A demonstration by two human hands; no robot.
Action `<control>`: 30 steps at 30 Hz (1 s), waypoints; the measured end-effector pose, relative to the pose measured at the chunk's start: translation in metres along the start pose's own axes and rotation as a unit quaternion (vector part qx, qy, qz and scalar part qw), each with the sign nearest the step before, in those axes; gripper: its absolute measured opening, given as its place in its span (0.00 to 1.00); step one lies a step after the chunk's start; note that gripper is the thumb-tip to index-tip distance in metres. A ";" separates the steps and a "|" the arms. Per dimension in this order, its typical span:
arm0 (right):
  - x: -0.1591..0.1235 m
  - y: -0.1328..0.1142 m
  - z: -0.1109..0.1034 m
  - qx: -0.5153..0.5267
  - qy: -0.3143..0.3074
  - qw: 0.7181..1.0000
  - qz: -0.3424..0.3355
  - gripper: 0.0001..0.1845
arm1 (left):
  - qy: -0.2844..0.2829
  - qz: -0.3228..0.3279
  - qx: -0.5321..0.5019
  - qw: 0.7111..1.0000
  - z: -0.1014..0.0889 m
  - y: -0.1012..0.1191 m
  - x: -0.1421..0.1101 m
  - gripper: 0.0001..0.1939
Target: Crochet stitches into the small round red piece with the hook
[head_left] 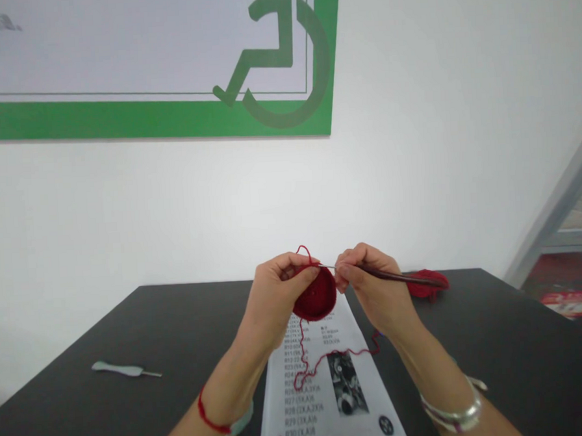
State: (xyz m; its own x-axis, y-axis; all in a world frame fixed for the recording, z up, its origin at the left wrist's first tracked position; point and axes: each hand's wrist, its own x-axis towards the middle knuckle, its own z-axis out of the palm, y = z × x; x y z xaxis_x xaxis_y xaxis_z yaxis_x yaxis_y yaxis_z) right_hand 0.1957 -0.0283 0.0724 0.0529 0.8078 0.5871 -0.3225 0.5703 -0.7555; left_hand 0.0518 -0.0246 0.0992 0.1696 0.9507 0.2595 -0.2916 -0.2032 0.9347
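A round, cupped piece of red crochet (316,298) is pinched between the thumb and fingers of my left hand (279,287). A loop of red yarn rises above those fingers. My right hand (372,279) is closed around a crochet hook (401,276) with a dark handle, its thin metal shaft pointing left to the top edge of the crochet. Whether the tip sits inside a stitch is too small to tell. From the piece a strand of red yarn (322,357) hangs down and runs rightward over the printed sheet (324,398) below my hands.
At the back right of the dark table (190,334) lies a ball of red yarn (427,284), partly behind the hook handle. A second crochet hook (126,369) with a pale handle lies at the left. Shelves (570,249) stand at the far right; a green-bordered sign (168,117) hangs on the wall.
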 end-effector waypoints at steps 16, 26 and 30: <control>-0.002 -0.002 0.007 0.102 0.013 0.993 0.062 0.11 | -0.057 -0.022 -0.044 0.997 -0.002 -0.001 0.003 0.04; -0.001 0.001 0.013 0.163 0.065 0.973 0.150 0.18 | -0.105 -0.037 -0.073 0.991 -0.005 -0.007 0.005 0.13; -0.002 0.000 0.012 0.147 0.061 0.978 0.132 0.17 | -0.098 -0.013 -0.047 0.994 -0.006 -0.007 0.005 0.21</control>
State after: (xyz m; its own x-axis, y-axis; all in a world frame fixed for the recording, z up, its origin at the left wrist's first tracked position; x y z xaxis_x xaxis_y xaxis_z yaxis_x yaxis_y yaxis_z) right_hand 0.1841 -0.0314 0.0751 0.0373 0.9430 0.3308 -0.5964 0.2866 -0.7498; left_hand 0.0494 -0.0168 0.0931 0.3551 0.8898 0.2866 -0.3699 -0.1478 0.9172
